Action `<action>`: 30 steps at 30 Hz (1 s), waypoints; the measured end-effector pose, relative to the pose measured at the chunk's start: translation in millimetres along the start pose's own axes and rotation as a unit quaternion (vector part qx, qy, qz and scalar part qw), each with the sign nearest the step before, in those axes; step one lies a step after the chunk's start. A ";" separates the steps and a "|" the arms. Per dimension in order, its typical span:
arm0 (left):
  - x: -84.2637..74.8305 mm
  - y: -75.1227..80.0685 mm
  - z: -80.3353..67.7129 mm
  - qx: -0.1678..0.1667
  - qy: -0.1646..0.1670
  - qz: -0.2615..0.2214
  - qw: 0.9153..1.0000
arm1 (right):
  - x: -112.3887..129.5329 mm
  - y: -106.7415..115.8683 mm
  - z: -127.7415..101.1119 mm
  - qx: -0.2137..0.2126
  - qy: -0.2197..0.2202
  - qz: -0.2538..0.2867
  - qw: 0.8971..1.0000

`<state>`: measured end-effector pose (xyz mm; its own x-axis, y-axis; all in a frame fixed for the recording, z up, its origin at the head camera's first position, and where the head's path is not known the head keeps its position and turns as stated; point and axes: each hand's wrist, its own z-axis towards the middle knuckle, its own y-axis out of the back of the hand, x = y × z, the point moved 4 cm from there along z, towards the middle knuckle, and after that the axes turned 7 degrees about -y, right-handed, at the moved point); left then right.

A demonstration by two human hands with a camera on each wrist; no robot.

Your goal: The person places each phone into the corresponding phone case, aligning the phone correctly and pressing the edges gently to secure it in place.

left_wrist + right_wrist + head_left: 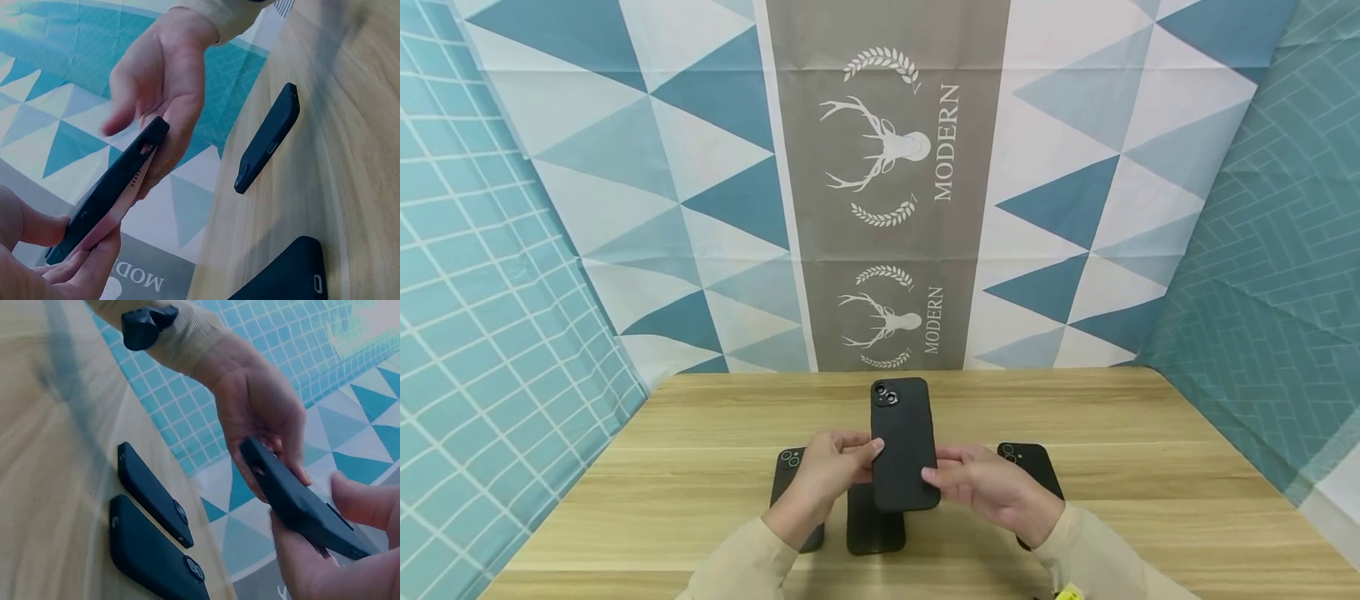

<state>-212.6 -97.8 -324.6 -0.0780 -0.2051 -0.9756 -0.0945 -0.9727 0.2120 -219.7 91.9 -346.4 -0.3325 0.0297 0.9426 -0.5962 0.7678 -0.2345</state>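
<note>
A phone in a black case [904, 442] is held above the wooden table [1150, 467], back and camera lenses facing up. My left hand [865, 450] grips its left edge, thumb on the back. From the other side my right hand [936, 468] holds it, thumb on the back and fingers underneath. In the left wrist view a pinkish edge shows along the case [112, 187], with my left fingers [75, 269] curled under it and my right hand [162, 81] at its far end. The right wrist view shows the case [300, 500] between my right thumb [362, 500] and my left hand [262, 406].
Three more black-cased phones lie on the table under my hands: one at the left [788, 471], one in the middle [874, 529], one at the right [1036, 467]. Patterned cloth walls [887, 208] close the table at the back and both sides.
</note>
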 end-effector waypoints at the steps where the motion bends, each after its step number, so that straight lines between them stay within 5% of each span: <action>1: -0.4 0.8 0.4 -0.005 -0.001 0.000 1.000 | -0.5 -1.7 -0.6 0.014 0.003 -0.004 1.000; 4: -1.0 2.8 1.7 -0.018 -0.007 0.004 1.000 | -1.6 -6.1 -1.9 0.031 0.016 -0.002 0.999; 14: -4.3 4.1 1.8 -0.048 0.000 -0.008 0.999 | -3.5 -8.1 -2.4 -0.019 0.026 -0.005 0.999; 19: -7.0 3.2 1.0 -0.016 -0.002 -0.032 0.999 | -1.9 -6.0 -4.7 -0.032 0.029 -0.008 0.999; 26: -8.2 -2.3 -7.6 0.081 0.003 -0.040 0.996 | 1.7 -3.6 -4.6 -0.056 0.026 -0.018 0.998; 30: -7.3 -5.5 -12.5 0.084 -0.005 -0.038 0.996 | 2.4 -3.1 -3.6 -0.061 0.026 -0.022 0.998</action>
<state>-199.1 -92.2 -319.4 -0.0733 -0.1290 -0.9889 -0.2649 -0.9535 0.1440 -216.0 91.9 -342.5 -0.2672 0.0248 0.9633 -0.5155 0.8409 -0.1646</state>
